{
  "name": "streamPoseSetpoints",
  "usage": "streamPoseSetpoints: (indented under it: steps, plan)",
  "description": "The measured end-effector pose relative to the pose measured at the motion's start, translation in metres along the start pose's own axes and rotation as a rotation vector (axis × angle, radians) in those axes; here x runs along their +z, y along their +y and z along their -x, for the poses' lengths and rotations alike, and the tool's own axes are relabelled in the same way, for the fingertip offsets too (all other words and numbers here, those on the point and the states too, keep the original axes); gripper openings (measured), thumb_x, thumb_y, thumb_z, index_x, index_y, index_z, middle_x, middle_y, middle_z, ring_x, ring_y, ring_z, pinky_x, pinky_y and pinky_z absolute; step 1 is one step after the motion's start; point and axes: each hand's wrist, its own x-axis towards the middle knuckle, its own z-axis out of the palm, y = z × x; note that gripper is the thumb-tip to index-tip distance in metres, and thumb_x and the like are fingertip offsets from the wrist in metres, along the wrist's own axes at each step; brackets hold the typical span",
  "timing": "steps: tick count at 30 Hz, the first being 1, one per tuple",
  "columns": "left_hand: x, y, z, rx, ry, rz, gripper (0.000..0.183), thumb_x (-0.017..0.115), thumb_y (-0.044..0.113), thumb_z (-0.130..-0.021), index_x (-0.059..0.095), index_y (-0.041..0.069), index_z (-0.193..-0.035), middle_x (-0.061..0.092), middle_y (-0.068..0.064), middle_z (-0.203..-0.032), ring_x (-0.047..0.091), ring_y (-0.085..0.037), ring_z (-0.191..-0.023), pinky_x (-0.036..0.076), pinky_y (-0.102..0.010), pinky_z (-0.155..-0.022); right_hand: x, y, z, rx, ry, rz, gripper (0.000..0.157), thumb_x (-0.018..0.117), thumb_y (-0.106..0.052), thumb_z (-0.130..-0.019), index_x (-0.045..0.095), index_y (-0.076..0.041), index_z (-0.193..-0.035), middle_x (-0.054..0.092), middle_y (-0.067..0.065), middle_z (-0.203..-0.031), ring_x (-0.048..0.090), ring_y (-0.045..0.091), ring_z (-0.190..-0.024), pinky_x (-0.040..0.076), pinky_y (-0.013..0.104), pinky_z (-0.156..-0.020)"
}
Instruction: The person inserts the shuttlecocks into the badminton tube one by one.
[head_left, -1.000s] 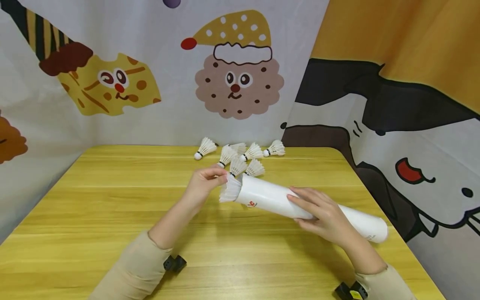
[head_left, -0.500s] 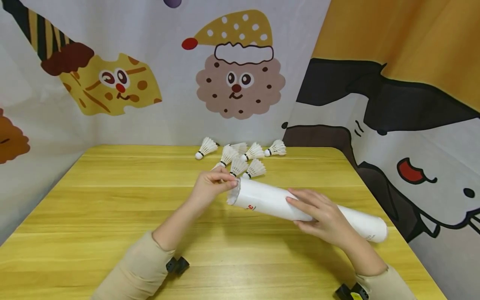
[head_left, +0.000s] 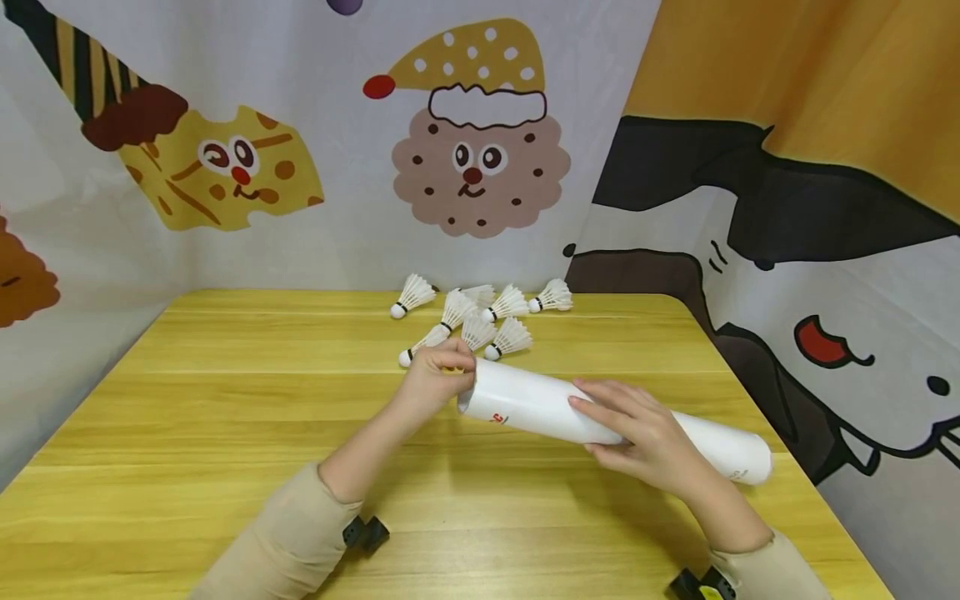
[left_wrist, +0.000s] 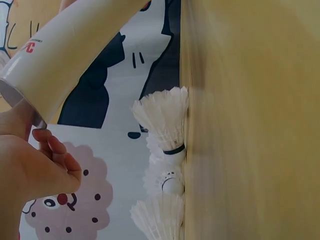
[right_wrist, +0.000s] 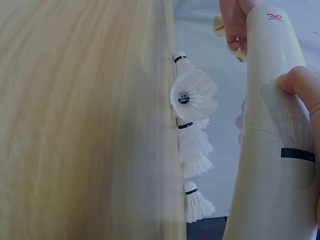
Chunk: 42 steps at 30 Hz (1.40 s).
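A white shuttlecock tube [head_left: 525, 400] with a red logo lies tilted in the air, its mouth toward the left. My right hand [head_left: 645, 433] holds it around the middle, the thumb [right_wrist: 300, 85] pressing its side in the right wrist view. At the tube's mouth is my left hand [head_left: 438, 375], one digit reaching inside. In the left wrist view the other fingers [left_wrist: 60, 155] curl outside, close to the rim; whether they pinch it is unclear. No shuttlecock shows at the mouth, and the tube's inside is hidden. Several white feather shuttlecocks lie loosely grouped beyond, the nearest shuttlecock [head_left: 510, 337] just behind the tube.
The yellow wood-grain table [head_left: 225, 400] stands against a white curtain [head_left: 315, 50] printed with cartoon figures. One shuttlecock [head_left: 413, 297] lies at the table's far edge, and another shuttlecock [head_left: 551, 296] lies at the group's right end.
A shuttlecock that stuck out of the tube's mouth has gone inside. My left hand has moved right to the mouth, uncovering a shuttlecock behind it. The right hand keeps its hold.
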Motion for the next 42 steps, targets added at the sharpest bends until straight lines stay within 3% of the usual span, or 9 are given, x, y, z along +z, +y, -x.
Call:
streamPoseSetpoints:
  steps: [7, 12, 16, 20, 25, 30, 38, 42]
  plan:
    - [0.004, 0.003, -0.001, -0.032, -0.003, -0.015, 0.015, 0.058, -0.022, -0.069, 0.068, -0.014, -0.075, 0.054, -0.004, -0.076, 0.05, -0.017, -0.082, 0.041, -0.031, -0.081, 0.0, 0.001, 0.002, 0.012, -0.006, 0.003, 0.043, 0.058, -0.035, -0.095, 0.063, -0.005, -0.125, 0.059, 0.015, -0.127, 0.057, 0.03, -0.108, 0.035, 0.028, -0.098]
    - [0.003, -0.002, -0.003, -0.02, -0.015, -0.048, 0.015, 0.06, -0.021, -0.07, 0.07, -0.01, -0.074, 0.054, -0.005, -0.078, 0.05, -0.019, -0.083, 0.042, -0.038, -0.081, 0.0, 0.001, 0.003, 0.022, -0.009, 0.005, 0.043, 0.058, -0.035, -0.095, 0.063, -0.005, -0.125, 0.058, 0.015, -0.128, 0.057, 0.03, -0.109, 0.035, 0.028, -0.098]
    - [0.0, 0.002, -0.004, -0.024, -0.024, -0.1, 0.016, 0.067, -0.017, -0.075, 0.073, -0.007, -0.086, 0.057, -0.009, -0.084, 0.052, -0.021, -0.088, 0.044, -0.043, -0.079, -0.002, 0.002, 0.004, 0.063, -0.018, 0.019, 0.044, 0.057, -0.038, -0.095, 0.063, -0.007, -0.126, 0.058, 0.012, -0.129, 0.056, 0.029, -0.111, 0.034, 0.028, -0.1]
    - [-0.006, 0.005, -0.006, -0.053, -0.021, -0.119, 0.021, 0.075, -0.006, -0.077, 0.073, -0.002, -0.097, 0.061, -0.012, -0.091, 0.052, -0.025, -0.091, 0.044, -0.039, -0.078, -0.005, 0.003, 0.004, 0.098, -0.024, 0.022, 0.046, 0.056, -0.04, -0.095, 0.062, -0.009, -0.127, 0.058, 0.011, -0.13, 0.054, 0.028, -0.113, 0.032, 0.027, -0.102]
    - [-0.019, 0.002, -0.01, -0.059, -0.002, -0.162, 0.018, 0.077, 0.002, -0.079, 0.075, 0.0, -0.096, 0.059, -0.008, -0.086, 0.048, -0.021, -0.082, 0.04, -0.03, -0.069, -0.006, 0.004, 0.005, 0.103, -0.041, 0.025, 0.046, 0.056, -0.041, -0.095, 0.062, -0.009, -0.128, 0.057, 0.011, -0.131, 0.053, 0.028, -0.115, 0.031, 0.028, -0.103]
    - [-0.038, -0.004, -0.015, -0.048, 0.012, -0.232, 0.018, 0.077, 0.008, -0.081, 0.075, 0.003, -0.098, 0.061, -0.003, -0.085, 0.05, -0.018, -0.079, 0.039, -0.031, -0.067, -0.006, 0.005, 0.005, 0.104, -0.036, 0.027, 0.045, 0.056, -0.04, -0.095, 0.062, -0.009, -0.128, 0.057, 0.011, -0.131, 0.054, 0.029, -0.114, 0.032, 0.028, -0.103]
    - [-0.068, -0.015, -0.026, -0.105, -0.035, -0.345, 0.024, 0.074, 0.018, -0.086, 0.073, 0.008, -0.107, 0.063, -0.006, -0.09, 0.052, -0.021, -0.083, 0.04, -0.036, -0.07, -0.005, 0.007, 0.006, 0.092, -0.021, 0.029, 0.045, 0.057, -0.04, -0.095, 0.063, -0.008, -0.127, 0.058, 0.012, -0.13, 0.055, 0.03, -0.113, 0.033, 0.027, -0.102]
    - [-0.076, -0.022, -0.032, -0.078, -0.083, -0.447, 0.026, 0.074, 0.017, -0.085, 0.072, 0.006, -0.109, 0.063, -0.004, -0.087, 0.053, -0.021, -0.083, 0.041, -0.039, -0.07, -0.006, 0.006, 0.006, 0.098, -0.025, 0.027, 0.046, 0.057, -0.04, -0.095, 0.063, -0.008, -0.127, 0.057, 0.012, -0.13, 0.055, 0.03, -0.113, 0.032, 0.027, -0.103]
